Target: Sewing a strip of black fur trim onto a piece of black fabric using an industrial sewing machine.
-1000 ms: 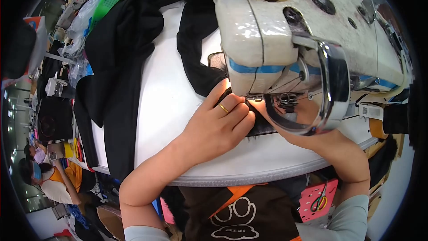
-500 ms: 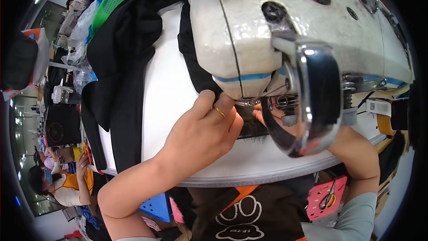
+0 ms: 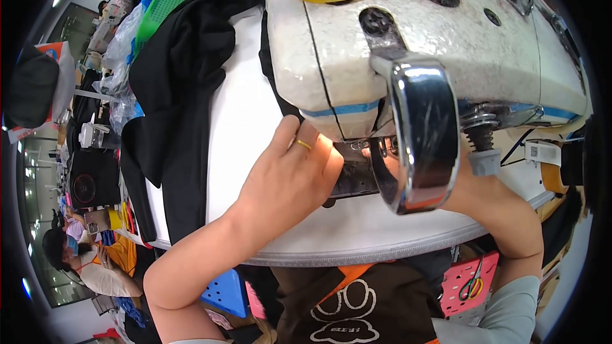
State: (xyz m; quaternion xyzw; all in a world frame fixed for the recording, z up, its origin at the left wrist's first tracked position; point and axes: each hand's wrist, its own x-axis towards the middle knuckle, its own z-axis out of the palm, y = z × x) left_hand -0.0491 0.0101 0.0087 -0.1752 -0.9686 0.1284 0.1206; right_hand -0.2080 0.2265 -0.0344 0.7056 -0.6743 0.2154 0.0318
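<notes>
A white sewing machine head [image 3: 344,57] fills the upper right, its shiny curved metal guard [image 3: 426,146] hanging in front of the needle area. My left hand [image 3: 284,169], a gold ring on one finger, is closed at the left of the needle area, its fingers curled on black fabric [image 3: 273,76] that runs back beside the machine. Its fingertips are partly hidden. My right hand [image 3: 390,162] reaches in behind the guard, which covers most of it; only bits of fingers show near the presser foot. A dark metal plate [image 3: 357,180] lies between the hands.
Black garments [image 3: 185,89] lie along the table's left side, by a green basket [image 3: 167,9]. The white tabletop [image 3: 239,121] ends in a curved grey edge. Below it sit a pink board [image 3: 468,283] with scissors [image 3: 473,286] and a blue bin [image 3: 226,293]. Another person [image 3: 95,255] sits far left.
My left hand has shifted slightly left, and less black fabric shows beside it. The guard appears further left as the view shifts. A bright glow now shows by my left fingers.
</notes>
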